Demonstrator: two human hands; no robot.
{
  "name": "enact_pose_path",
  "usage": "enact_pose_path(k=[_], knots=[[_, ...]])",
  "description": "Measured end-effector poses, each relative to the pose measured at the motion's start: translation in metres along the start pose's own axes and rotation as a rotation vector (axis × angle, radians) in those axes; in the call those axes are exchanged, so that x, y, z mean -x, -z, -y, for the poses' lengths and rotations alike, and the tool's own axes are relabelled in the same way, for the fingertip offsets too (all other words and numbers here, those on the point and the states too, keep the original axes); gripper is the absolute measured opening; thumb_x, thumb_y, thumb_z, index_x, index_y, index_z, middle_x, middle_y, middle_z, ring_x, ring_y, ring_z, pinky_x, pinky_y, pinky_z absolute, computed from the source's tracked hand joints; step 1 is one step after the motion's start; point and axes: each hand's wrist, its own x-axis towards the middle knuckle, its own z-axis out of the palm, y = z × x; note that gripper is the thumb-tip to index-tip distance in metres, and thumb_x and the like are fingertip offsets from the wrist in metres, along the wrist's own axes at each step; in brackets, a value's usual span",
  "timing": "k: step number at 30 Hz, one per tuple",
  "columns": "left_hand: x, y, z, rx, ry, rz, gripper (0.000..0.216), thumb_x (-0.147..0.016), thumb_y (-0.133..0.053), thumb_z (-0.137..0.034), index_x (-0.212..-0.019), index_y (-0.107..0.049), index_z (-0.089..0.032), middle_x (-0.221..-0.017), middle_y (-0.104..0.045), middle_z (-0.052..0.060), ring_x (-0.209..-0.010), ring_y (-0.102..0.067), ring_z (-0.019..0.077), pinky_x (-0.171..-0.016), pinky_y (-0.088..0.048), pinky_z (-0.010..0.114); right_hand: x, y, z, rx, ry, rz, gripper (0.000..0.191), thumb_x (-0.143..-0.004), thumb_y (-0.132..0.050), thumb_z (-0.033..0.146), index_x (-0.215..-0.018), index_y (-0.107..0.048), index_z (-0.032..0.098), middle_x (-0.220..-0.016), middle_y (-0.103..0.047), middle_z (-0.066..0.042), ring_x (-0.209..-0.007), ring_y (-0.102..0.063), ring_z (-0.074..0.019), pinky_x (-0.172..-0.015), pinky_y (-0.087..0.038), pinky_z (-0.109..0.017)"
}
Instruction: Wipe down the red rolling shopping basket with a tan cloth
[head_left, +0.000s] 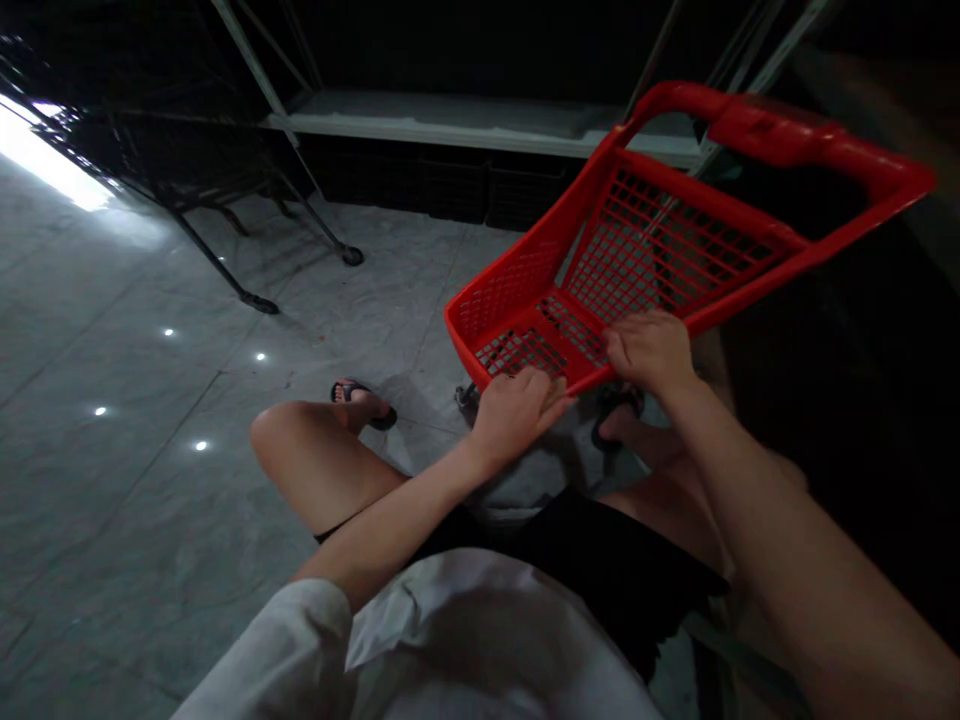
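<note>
Red shopping cart (742,297) is on the tiled floor (375,290), right in front of the person, btwn the feet and the white shelf (450,130); its handle (772,135) rises toward the R end of that shelf's front edge. L hand (517,412) is on the cart's near rim close to its narrow end, fingers hooked over, thumb along the outside, so rim pinched btwn them. R hand (651,345) is further along the same rim, fingers curled over & clamped on it (thumb mostly hidden, tho). Hands near each other, not touching. A small yellowish patch (556,395) shows by the L fingers, too unclear to ID.

Under the shelf's front edge: dark crates (454,190) in a row, at the floor's far edge. Upper L: dark rack (214,257) w/ casters on its legs. Sandalled L foot (362,400) is well L of the cart's narrow end; R foot (616,425) sits just below the R hand. Black shorts (600,545), pale shirt (487,620).
</note>
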Motion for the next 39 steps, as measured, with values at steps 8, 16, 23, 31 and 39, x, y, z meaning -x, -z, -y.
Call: enact_pose_path(k=[8, 16, 23, 31, 39], knots=[[-0.006, -0.012, -0.001, -0.05, -0.314, -0.035, 0.031, -0.111, -0.04, -0.036, -0.118, -0.067, -0.022, -0.097, -0.071, 0.009, -0.096, -0.071, 0.0231, -0.095, -0.05, 0.039, 0.014, 0.008, -0.033, 0.064, -0.019, 0.102, 0.042, -0.1, -0.042, 0.026, -0.077, -0.075, 0.013, -0.088, -0.077, -0.014, -0.095, -0.059, -0.024, -0.087, -0.034, -0.04], [-0.038, 0.021, 0.129, -0.159, -0.091, 0.003, 0.029, -0.107, -0.046, -0.039, -0.102, -0.066, -0.019, -0.105, -0.072, 0.012, -0.105, -0.068, 0.0274, -0.106, -0.048, 0.042, -0.028, -0.001, -0.012, -0.105, -0.141, 0.175, 0.033, -0.097, -0.05, 0.026, -0.091, -0.081, 0.014, -0.102, -0.08, -0.013, -0.112, -0.057, -0.032, -0.097, -0.033, -0.049], [-0.037, 0.005, 0.115, -0.141, 0.161, -0.103, 0.034, -0.11, -0.038, -0.036, -0.096, -0.064, -0.019, -0.101, -0.072, 0.014, -0.097, -0.067, 0.0278, -0.086, -0.046, 0.037, -0.028, 0.021, 0.082, -0.122, -0.173, 0.162, 0.051, -0.106, -0.036, 0.034, -0.101, -0.082, 0.013, -0.109, -0.081, -0.016, -0.106, -0.066, -0.0301, -0.1, -0.033, -0.048], [-0.006, -0.005, 0.062, -0.177, 0.214, -0.174, 0.041, -0.112, -0.037, -0.041, -0.096, -0.067, -0.018, -0.093, -0.073, 0.01, -0.086, -0.068, 0.0248, -0.077, -0.044, 0.036, 0.03, 0.02, 0.213, -0.251, -0.32, -0.001, 0.04, -0.107, -0.039, 0.034, -0.113, -0.073, 0.014, -0.106, -0.079, -0.016, -0.094, -0.07, -0.0266, -0.082, -0.034, -0.039], [0.013, 0.015, 0.067, -0.228, -0.271, -0.069, 0.032, -0.108, -0.05, -0.042, -0.099, -0.07, -0.019, -0.097, -0.076, 0.01, -0.092, -0.074, 0.0249, -0.093, -0.052, 0.041, 0.091, -0.001, 0.141, -0.16, -0.167, -0.087, 0.032, -0.099, -0.049, 0.029, -0.085, -0.074, 0.018, -0.08, -0.079, -0.01, -0.075, -0.066, -0.0214, -0.073, -0.029, -0.037]])
